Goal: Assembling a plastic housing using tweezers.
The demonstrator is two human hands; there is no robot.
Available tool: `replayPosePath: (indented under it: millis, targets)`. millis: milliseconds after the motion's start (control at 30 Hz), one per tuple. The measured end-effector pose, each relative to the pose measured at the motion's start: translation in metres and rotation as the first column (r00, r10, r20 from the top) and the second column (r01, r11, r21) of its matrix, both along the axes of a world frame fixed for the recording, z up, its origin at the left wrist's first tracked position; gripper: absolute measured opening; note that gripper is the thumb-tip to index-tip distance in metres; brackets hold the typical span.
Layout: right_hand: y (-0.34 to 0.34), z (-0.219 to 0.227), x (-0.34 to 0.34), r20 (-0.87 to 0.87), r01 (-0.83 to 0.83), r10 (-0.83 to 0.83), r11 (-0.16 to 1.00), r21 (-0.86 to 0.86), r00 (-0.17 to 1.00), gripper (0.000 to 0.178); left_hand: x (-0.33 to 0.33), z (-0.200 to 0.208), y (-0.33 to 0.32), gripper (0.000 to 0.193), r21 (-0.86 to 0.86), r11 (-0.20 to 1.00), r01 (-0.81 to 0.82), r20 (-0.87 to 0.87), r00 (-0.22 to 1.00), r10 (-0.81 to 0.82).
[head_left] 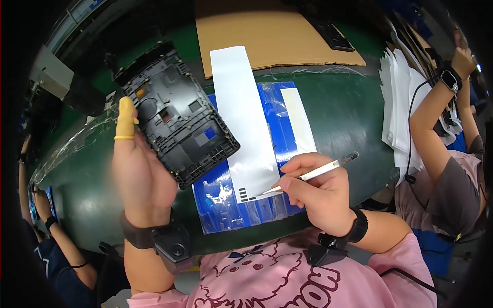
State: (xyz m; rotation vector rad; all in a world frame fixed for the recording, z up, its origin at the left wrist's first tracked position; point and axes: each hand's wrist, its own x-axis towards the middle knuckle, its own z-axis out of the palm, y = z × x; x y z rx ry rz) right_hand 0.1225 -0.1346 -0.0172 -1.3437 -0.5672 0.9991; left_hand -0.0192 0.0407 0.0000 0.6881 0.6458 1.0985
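My left hand (144,177), a yellow finger cot (125,118) on its thumb, grips a black plastic housing (172,134) along its left edge. The housing is tilted, its ribbed inner side with cut-outs and a small blue patch facing up. Between the fingers of my right hand (328,200) is a pair of pale tweezers (323,170), pointing left. Their tips are at the lower end of a long white sheet (244,118), close beside several small black strips (243,195) on it. Whether the tips touch a strip, I cannot tell.
Beneath the sheet is a blue board (215,218) covered in clear tape, with a narrow pale strip (298,120) on it. A cardboard sheet (257,31) and a dark part (331,33) lie at the back. White sheets (403,108) stack at right; co-workers' arms show on both sides.
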Motion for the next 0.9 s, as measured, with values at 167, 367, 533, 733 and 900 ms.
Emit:
replayPosePath:
  millis: [167,367,533,733,900]
  targets:
    - [-0.002,-0.003,-0.004,0.068,0.008,-0.006,0.999,-0.031,0.998,0.016,0.004,-0.005,-0.006,0.025,-0.043,0.992,0.123,0.06,0.991,-0.12]
    - [-0.003,-0.005,-0.006,0.065,-0.017,0.018,1.0,-0.012,0.998,0.017,0.007,0.0,-0.017,0.027,0.0,0.983,0.184,0.104,0.978,-0.183]
    - [-0.002,-0.004,-0.006,0.057,-0.019,0.02,1.0,-0.025,0.998,0.017,0.006,-0.004,-0.016,0.028,0.034,0.98,0.198,0.115,0.973,-0.2]
    - [-0.003,-0.007,0.006,-0.064,-0.04,0.042,0.999,0.022,0.997,0.017,0.014,-0.005,-0.019,0.034,0.019,0.988,0.154,0.055,0.986,-0.155]
    - [0.002,0.015,0.013,-0.192,0.013,0.019,0.987,0.162,0.981,0.017,0.016,-0.001,-0.022,0.02,0.024,0.99,0.14,0.01,0.99,-0.141]
